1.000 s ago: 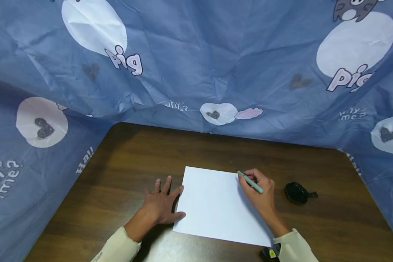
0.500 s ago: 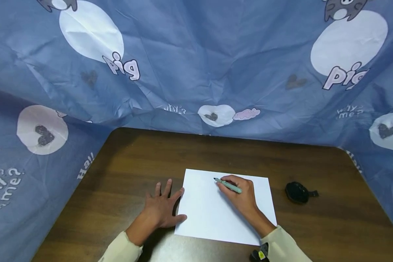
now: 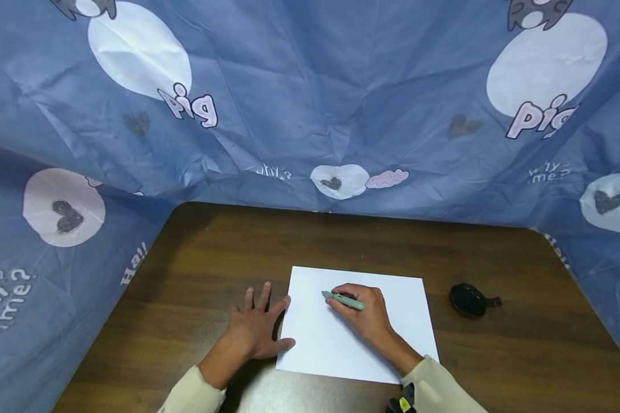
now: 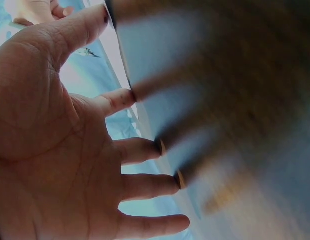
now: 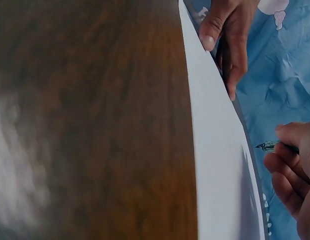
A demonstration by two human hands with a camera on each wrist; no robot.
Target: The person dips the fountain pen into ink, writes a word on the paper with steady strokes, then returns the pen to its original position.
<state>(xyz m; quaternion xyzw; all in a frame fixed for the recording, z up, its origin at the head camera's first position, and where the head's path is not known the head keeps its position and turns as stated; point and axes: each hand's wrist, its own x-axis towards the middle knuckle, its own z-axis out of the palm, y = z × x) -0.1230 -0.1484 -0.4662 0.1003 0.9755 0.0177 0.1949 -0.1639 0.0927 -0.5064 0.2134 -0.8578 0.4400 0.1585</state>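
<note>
A sheet of white paper (image 3: pixel 310 350) lies on the brown table with no marks that I can make out. My left hand (image 3: pixel 255 332) is spread flat at its left edge, thumb and index fingertip on the paper. My right hand (image 3: pixel 369 314) pinches a light green pen (image 3: pixel 350 302) over the upper middle of the sheet. The dark pen tip points to the left. In the right wrist view the pen (image 5: pixel 268 146) appears raised off the paper (image 5: pixel 220 150). In the left wrist view the palm (image 4: pixel 50 145) and outstretched fingers show.
A small black pan-shaped object (image 3: pixel 468 300) with a short handle sits on the table (image 3: pixel 516 344) to the right of the paper. A blue printed cloth (image 3: pixel 289 103) hangs behind and beside the table. A black device (image 3: pixel 403 401) is at the right wrist.
My right hand has moved left with the pen, from the paper's upper right edge to its upper middle. The left hand has stayed in place.
</note>
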